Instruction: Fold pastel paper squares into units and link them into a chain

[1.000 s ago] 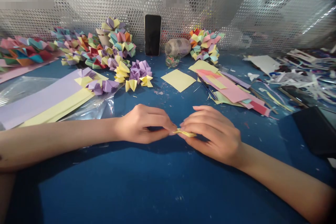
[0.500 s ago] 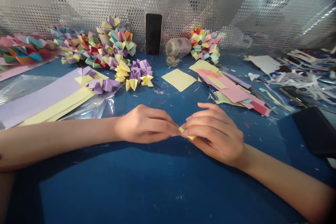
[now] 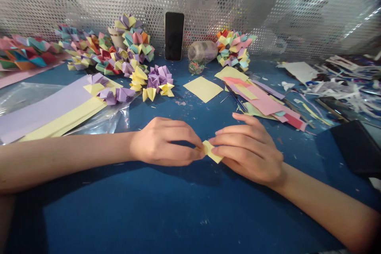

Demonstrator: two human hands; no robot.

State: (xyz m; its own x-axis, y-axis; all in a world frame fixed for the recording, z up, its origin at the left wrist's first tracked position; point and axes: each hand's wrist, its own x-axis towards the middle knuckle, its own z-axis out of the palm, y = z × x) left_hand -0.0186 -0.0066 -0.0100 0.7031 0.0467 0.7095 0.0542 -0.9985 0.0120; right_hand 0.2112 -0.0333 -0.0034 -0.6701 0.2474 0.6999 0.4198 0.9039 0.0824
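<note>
Surface: blue table top, dusted with small paper crumbs and slivers. Both forearms lie on it.

Left hand: thumb and fingertips pinched together on the left edge of the folded yellow paper. Right hand: thumb and fingers closed on the paper's right side, the forefinger lying straighter above the rest. The paper sits between the two hands near the middle of the table, just above the surface; whether it touches the top cannot be told.

Behind the hands: a flat yellow square, a loose stack of pink and yellow sheets to its right, and a cluster of purple and yellow folded units to its left. Far left: lilac and yellow strips lying on a clear plastic sleeve.

Back edge: perforated metal screen across the full width. A dark phone leans upright against it, with a clear bottle on its side just beside it and a multicoloured paper ball further right. Rows of multicoloured folded pieces run along the left.

Right edge: white paper offcuts and a flat black object.
</note>
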